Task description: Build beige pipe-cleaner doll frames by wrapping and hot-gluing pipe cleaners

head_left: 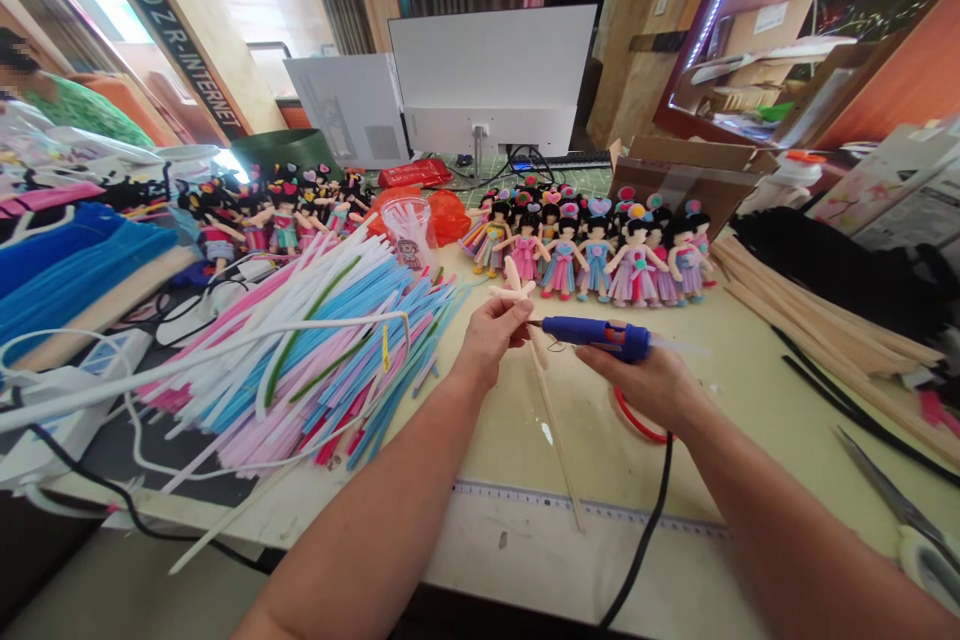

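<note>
My left hand (499,328) pinches a small cream fuzzy figure (514,286) made of bent stems, over the middle of the table. Its upper part sticks out above my fingers. My right hand (651,382) is wrapped round a blue glue gun (596,335), whose tip points left and reaches my left fingertips at the figure. A thin pale stick (556,430) slants from below my left hand toward the table's front edge. A black cord hangs down from beneath my right hand, near a red ring (637,420).
Coloured fuzzy stems (330,340) are heaped at left. Several finished dolls (596,255) stand behind my hands. Scissors (896,505) lie at the right, near cream stems (832,320). A ruler strip (517,492) runs along the front. A person in green (90,110) is at far left.
</note>
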Available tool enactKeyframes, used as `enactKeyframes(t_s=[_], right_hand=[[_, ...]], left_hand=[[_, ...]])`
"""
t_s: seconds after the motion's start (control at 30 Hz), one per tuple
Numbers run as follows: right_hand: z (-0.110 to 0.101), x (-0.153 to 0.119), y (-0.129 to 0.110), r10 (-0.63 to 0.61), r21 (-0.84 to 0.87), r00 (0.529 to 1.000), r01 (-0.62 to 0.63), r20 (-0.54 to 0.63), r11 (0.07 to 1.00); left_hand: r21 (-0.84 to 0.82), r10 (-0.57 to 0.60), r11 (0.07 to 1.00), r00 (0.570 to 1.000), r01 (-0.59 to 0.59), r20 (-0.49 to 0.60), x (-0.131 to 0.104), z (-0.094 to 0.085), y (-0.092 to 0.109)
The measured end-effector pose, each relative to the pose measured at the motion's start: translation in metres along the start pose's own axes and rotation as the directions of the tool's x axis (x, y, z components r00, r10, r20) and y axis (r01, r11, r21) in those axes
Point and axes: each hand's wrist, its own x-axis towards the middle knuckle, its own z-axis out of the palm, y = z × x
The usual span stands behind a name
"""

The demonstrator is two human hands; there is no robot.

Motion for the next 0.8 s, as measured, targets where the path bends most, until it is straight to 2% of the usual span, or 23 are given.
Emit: enactKeyframes(t_s=[0.23,0.63,0.8], right_hand=[[0.0011,-0.0013,-0.0032,0.032,-0.01,0.999,-0.032,-0.003,0.999],[0.0009,-0.0013,-0.0033,0.018,-0.003,1.0,-0.018,-0.009,1.0],[0.0012,-0.0016,-0.0056,0.062,-0.011,0.998,-0.062,0.003,0.998]], left_hand=[[-0.015,0.007,1.0,1.0,-0.006,0.002,0.0002,0.0,-0.0004],[-0.029,-0.005,1.0,1.0,0.005,0.018,-0.001,0.0002,0.0008],[-0.047,-0.003,0.999,1.0,0.004,0.031,-0.0001,-0.0002,-0.0003]])
